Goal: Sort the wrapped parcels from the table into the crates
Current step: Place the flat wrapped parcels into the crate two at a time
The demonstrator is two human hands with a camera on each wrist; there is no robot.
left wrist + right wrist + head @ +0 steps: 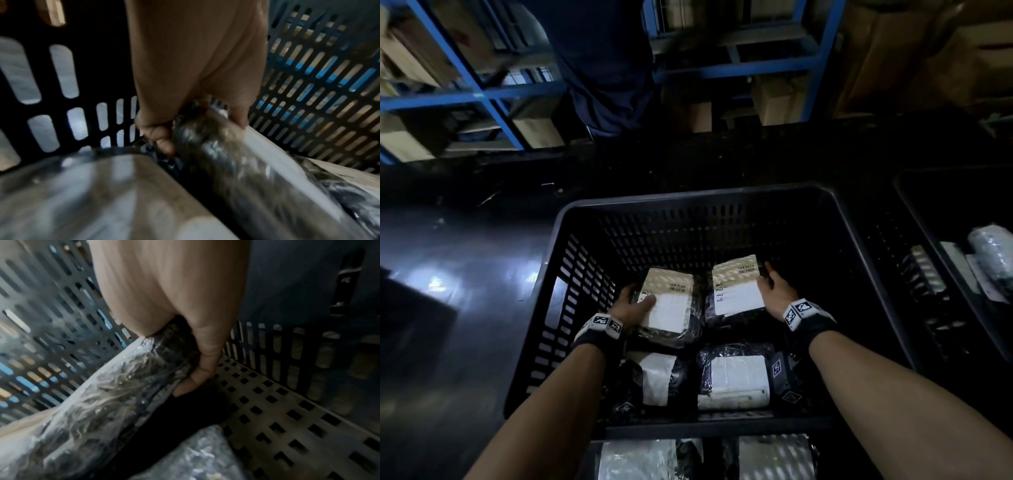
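Note:
A black slotted crate (pixel 705 195) holds several black wrapped parcels with white labels. My left hand (pixel 640 294) grips the far-left parcel (pixel 674 308) at its left edge, thumb on the label. In the left wrist view the fingers (pixel 164 144) curl under that parcel (pixel 236 170). My right hand (pixel 767 277) grips the far-right parcel (pixel 736 291) at its right edge. The right wrist view shows its fingers (pixel 197 374) tucked under the parcel (pixel 102 394) above the crate floor. Two more parcels (pixel 732 380) lie in the near half.
A second black crate (pixel 907 192) with wrapped parcels (pixel 989 246) stands at the right. More parcels (pixel 774 455) lie below the crate's near rim. A person in dark clothes (pixel 602 68) stands before blue shelving (pixel 482 92) with cardboard boxes. Dark floor lies to the left.

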